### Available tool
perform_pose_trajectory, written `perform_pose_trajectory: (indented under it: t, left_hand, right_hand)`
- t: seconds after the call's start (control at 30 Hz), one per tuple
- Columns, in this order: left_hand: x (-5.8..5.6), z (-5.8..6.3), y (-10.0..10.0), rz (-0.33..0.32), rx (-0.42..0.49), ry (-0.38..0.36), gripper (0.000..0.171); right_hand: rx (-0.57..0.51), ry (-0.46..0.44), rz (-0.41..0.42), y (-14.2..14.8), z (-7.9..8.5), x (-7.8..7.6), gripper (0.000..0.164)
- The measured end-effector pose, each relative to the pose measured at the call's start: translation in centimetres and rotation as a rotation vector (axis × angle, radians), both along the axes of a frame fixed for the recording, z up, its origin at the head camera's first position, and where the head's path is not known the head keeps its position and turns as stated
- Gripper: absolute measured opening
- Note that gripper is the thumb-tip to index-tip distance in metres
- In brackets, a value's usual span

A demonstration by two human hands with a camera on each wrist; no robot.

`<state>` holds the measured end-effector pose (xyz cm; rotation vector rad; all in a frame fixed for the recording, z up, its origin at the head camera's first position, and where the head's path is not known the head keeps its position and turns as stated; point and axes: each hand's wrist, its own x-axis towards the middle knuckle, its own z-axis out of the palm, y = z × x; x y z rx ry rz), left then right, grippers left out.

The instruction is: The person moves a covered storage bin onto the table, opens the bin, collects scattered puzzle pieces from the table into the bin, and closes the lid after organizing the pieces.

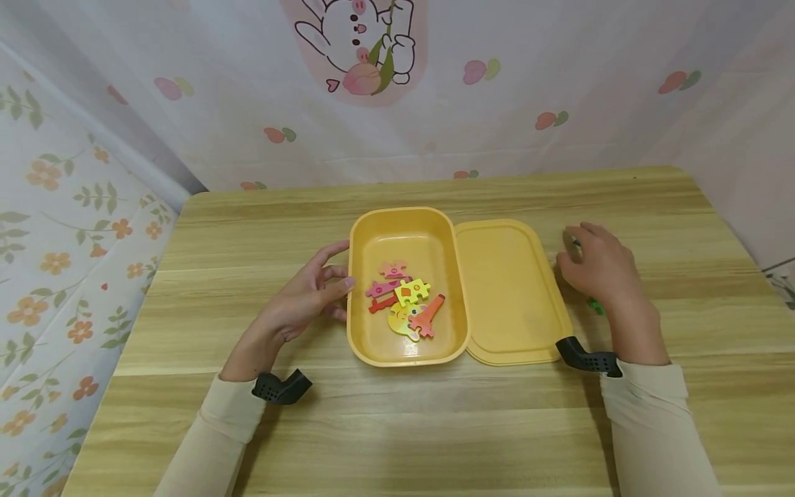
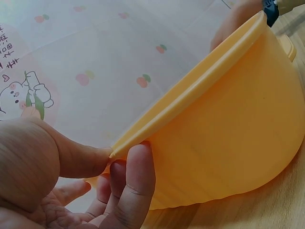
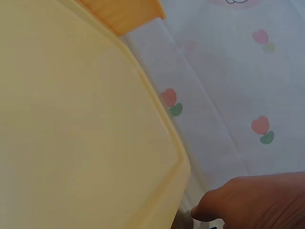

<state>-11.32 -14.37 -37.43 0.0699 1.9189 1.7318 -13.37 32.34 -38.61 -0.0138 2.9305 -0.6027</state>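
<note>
A yellow plastic box (image 1: 406, 219) stands on the table with several colourful puzzle pieces (image 1: 413, 291) inside. My left hand (image 1: 310, 293) grips the box's left rim, thumb at the edge and fingertips against the outer wall (image 2: 224, 129). Beyond the lid's right edge, my right hand (image 1: 599, 266) is low over the table, thumb and fingers bent down. A small dark bit (image 1: 576, 242) shows between thumb and forefinger; I cannot tell whether it is held. A green piece (image 1: 596, 306) peeks out beside the right wrist, partly covered.
The yellow lid (image 1: 512, 290) lies flat against the box's right side. Under everything is a wood-grain table (image 1: 397, 428). A patterned white curtain (image 1: 422, 131) hangs behind the back edge, and a floral cloth (image 1: 56, 276) is at the left.
</note>
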Motion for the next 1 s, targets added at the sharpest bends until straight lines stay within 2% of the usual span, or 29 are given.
perform_pose_trajectory:
  t: [0.13,0.33,0.47,0.6,0.77,1.0]
  left_hand:
    - [-0.02,-0.04,0.07,-0.003,0.002,0.003,0.073]
    - [0.04,-0.1,0.14,0.003,0.004,-0.007,0.074]
    - [0.07,-0.09,0.17,0.007,0.001,-0.011,0.074]
    - [0.06,-0.08,0.16,0.003,0.001,-0.009,0.074]
    - [0.04,-0.1,0.16,-0.001,0.0,-0.008,0.075]
    - [0.07,-0.05,0.16,0.003,0.0,-0.014,0.075]
  right_hand:
    - [-0.024,-0.028,-0.01,0.17,-0.12,0.07,0.06]
    - [-0.026,0.02,-0.028,0.21,-0.23,0.23,0.058]
    - [0.011,-0.01,-0.039,0.31,-0.14,0.39,0.06]
    - [-0.008,-0.025,-0.07,0.31,-0.03,0.49,0.059]
    - [-0.03,0.004,-0.117,0.38,-0.06,0.58,0.056]
    - [-0.036,0.059,-0.119,0.65,-0.2,0.73,0.048]
